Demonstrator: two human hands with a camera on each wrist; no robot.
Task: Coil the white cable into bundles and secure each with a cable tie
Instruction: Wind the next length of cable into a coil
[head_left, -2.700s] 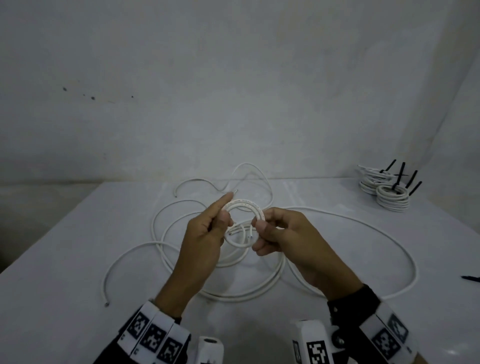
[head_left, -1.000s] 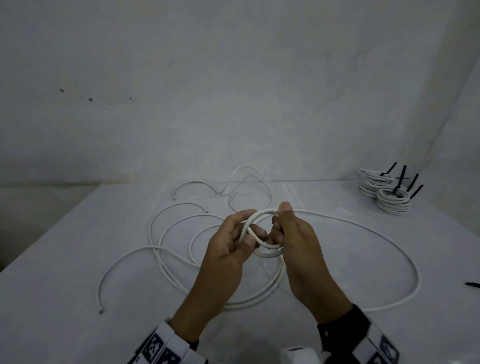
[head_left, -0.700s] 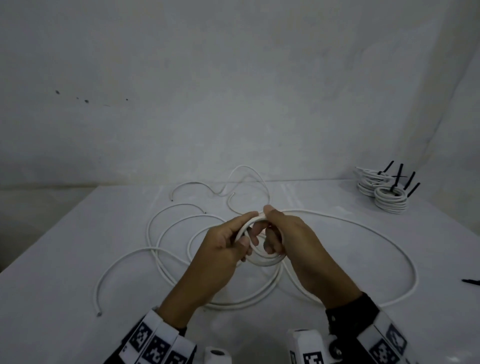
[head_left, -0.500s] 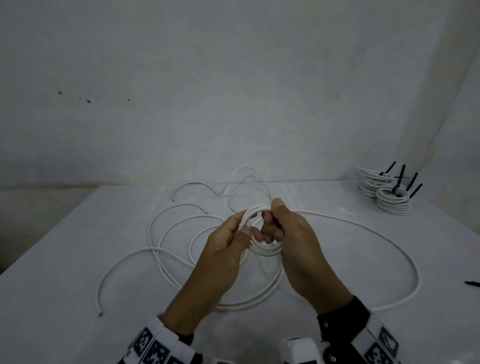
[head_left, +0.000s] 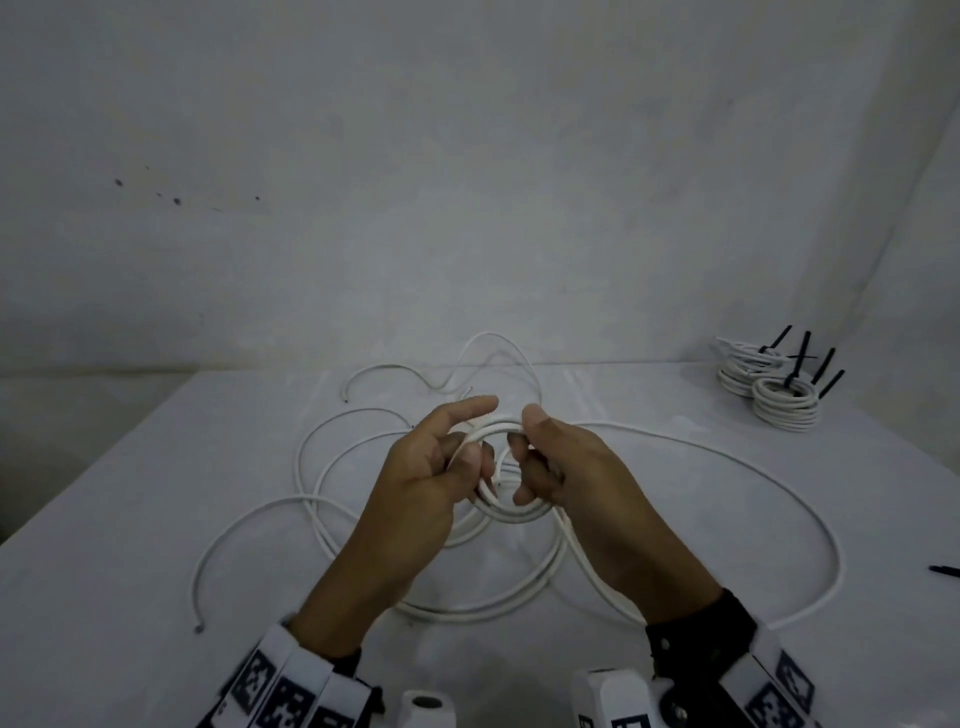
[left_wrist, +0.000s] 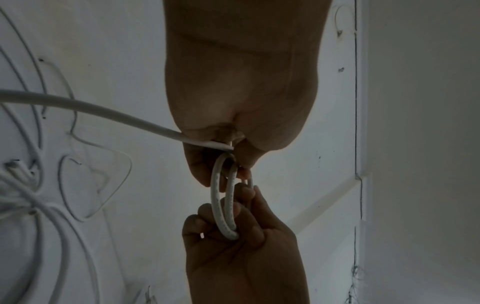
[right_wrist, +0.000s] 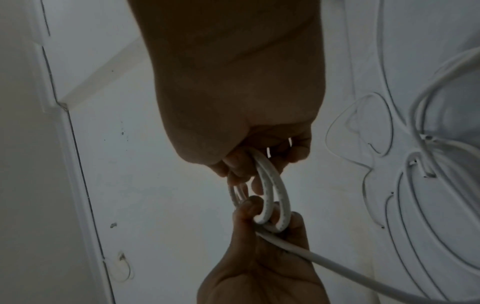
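The white desk (head_left: 130, 545) fills the lower half of the head view, with a pale wall behind it. Across it sprawls the loose white cable (head_left: 753, 467), wide loops running left, right and toward the far edge, one free end lying near the left front. At the far right sit finished bundles (head_left: 782, 410), stacked white coils with black cable ties (head_left: 802, 358) sticking up from them. A small dark item (head_left: 945, 570) lies at the right edge; what it is can't be made out.

Both forearms reach in from the bottom, wrists wearing marker bands, hands raised above the desk and meeting at the centre. Between them is the small coil (head_left: 511, 512), a few turns of cable held on edge.

Left hand (head_left: 426, 483): thumb and curled fingers pinching the coil's left side, index finger stretched out forward over the top. The left wrist view shows the cable's tail leaving that grip toward the desk.

Right hand (head_left: 571, 467): fingers hooked through the ring and curled round its right side, thumb up on top, clamped on the coil (right_wrist: 271, 197).
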